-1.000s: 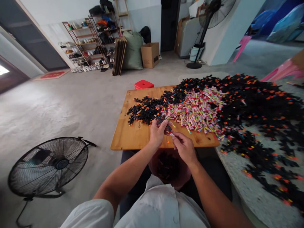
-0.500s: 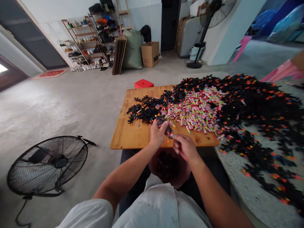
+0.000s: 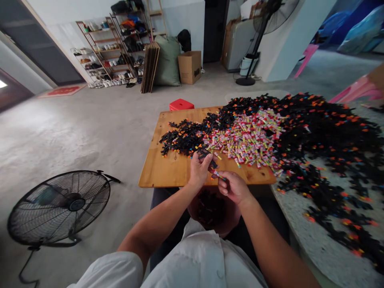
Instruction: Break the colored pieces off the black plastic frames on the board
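My left hand (image 3: pixel 198 170) is closed around a black plastic toy piece (image 3: pixel 205 153), its palm turned partly up over the wooden board's front edge. Between the thumb and fingers of my right hand (image 3: pixel 235 186) is a small printed candy tube (image 3: pixel 220 175), its far end close to the left fingers and the black piece. Whether the tube touches the piece, I cannot tell. Just beyond the hands lies a heap of similar pink, white and yellow tubes (image 3: pixel 249 138). Black pieces with orange and blue bits (image 3: pixel 183 138) are piled at its left.
The wooden board (image 3: pixel 162 172) adjoins a speckled stone table (image 3: pixel 312 240) bearing a large mound of black pieces (image 3: pixel 324 136). Below the board, a reddish tub (image 3: pixel 229 224) with dark pieces sits between my legs. A floor fan (image 3: pixel 60 208) stands left; a red stool (image 3: pixel 181 105) is behind the board.
The tube in my right hand has tilted slightly, and more of its printed side shows. Both hands stay in nearly the same place.
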A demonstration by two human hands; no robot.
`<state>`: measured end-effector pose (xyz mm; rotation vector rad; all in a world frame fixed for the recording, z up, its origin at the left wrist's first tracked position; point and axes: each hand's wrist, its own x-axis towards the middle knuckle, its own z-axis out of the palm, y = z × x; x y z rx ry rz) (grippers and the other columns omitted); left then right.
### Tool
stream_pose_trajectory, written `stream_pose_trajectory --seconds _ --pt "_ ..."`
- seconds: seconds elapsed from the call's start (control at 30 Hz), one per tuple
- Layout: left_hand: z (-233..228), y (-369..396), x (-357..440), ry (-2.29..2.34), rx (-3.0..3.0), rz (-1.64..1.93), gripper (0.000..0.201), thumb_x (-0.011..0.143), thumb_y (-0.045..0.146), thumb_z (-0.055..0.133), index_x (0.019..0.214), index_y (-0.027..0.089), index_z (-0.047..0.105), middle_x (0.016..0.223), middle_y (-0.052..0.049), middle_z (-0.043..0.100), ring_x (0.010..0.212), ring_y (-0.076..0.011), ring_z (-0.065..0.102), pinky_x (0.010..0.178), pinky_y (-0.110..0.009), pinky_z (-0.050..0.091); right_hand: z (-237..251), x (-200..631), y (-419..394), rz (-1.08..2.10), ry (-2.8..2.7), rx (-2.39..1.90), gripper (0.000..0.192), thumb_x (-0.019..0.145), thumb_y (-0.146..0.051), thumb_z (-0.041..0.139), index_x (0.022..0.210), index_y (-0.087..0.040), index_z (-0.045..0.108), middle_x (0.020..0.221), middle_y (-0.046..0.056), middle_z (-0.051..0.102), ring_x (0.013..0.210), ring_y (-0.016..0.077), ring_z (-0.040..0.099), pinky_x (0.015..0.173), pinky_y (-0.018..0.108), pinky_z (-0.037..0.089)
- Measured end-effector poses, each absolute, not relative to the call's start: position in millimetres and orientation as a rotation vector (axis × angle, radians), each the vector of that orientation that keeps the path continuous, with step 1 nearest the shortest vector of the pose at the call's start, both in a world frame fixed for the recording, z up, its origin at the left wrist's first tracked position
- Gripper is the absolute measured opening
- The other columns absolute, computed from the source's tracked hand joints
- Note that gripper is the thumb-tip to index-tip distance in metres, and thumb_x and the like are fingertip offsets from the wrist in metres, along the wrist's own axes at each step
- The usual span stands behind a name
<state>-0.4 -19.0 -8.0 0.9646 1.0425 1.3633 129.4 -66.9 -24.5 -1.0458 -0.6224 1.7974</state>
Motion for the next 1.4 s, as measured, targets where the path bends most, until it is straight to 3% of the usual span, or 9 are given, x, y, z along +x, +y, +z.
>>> stream_pose_trajectory --seconds 0.4,0.6,0.87,1.17,1.33,1.4 --pt "-7.0 -18.7 -2.2 1.014 0.998 1.353 0.048 0.081 0.055 0.080 0.094 0.020 0.050 0.073 0.001 0.071 0.052 -0.0125 0.065 0.051 -0.023 0.051 -26.6 130.5 -65.9 1.921 -0.469 -0.958 0.020 0.074 -0.032 0.076 0.080 -0.017 0.065 0.046 -0.012 0.038 0.033 0.0036 0.028 0.032 0.016 0.025" --pt "-4.9 -21.1 -3.1 1.095 0.956 1.393 0.044 0.082 0.050 0.080 0.093 0.021 0.049 0.068 0.002 0.069 0.050 -0.0121 0.062 0.050 -0.023 0.048 -19.8 118.9 -72.9 1.750 -0.459 -1.063 0.025 0.075 -0.035 0.080 0.086 -0.016 0.068 0.050 -0.010 0.045 0.036 0.0056 0.038 0.033 0.017 0.028" --pt "-4.4 -26.3 -0.6 1.190 0.946 1.462 0.035 0.085 0.041 0.078 0.088 0.022 0.049 0.066 0.003 0.065 0.050 -0.0120 0.059 0.052 -0.023 0.047 -15.7 121.3 -67.9 1.964 -0.201 -0.968 0.012 0.079 -0.018 0.071 0.082 -0.020 0.059 0.051 -0.012 0.042 0.036 0.0040 0.035 0.033 0.014 0.028" --pt "-22.5 -27.5 -4.2 1.241 0.933 1.484 0.025 0.087 0.035 0.070 0.089 0.022 0.048 0.069 0.004 0.062 0.054 -0.0115 0.057 0.056 -0.022 0.048 -21.6 107.8 -75.5 1.873 -0.156 -1.066 0.009 0.080 -0.016 0.071 0.079 -0.017 0.063 0.053 -0.007 0.050 0.039 0.0047 0.043 0.033 0.013 0.032" --pt "-25.8 -37.2 -2.0 1.397 0.884 1.524 0.024 0.081 0.033 0.073 0.086 0.022 0.052 0.070 0.004 0.058 0.065 -0.0135 0.058 0.066 -0.024 0.048 -27.0 108.9 -75.4 1.691 -0.275 -1.092 0.016 0.074 -0.024 0.082 0.082 -0.018 0.070 0.059 0.000 0.064 0.047 0.0122 0.061 0.038 0.018 0.048" --pt "-33.9 -44.3 2.7 1.379 0.868 1.533 0.024 0.078 0.035 0.075 0.086 0.022 0.057 0.078 0.000 0.063 0.076 -0.0172 0.062 0.074 -0.027 0.051 -29.1 114.4 -68.4 1.595 -0.219 -1.124 0.020 0.069 -0.024 0.085 0.084 -0.020 0.072 0.065 0.003 0.071 0.053 0.0158 0.068 0.044 0.021 0.056"
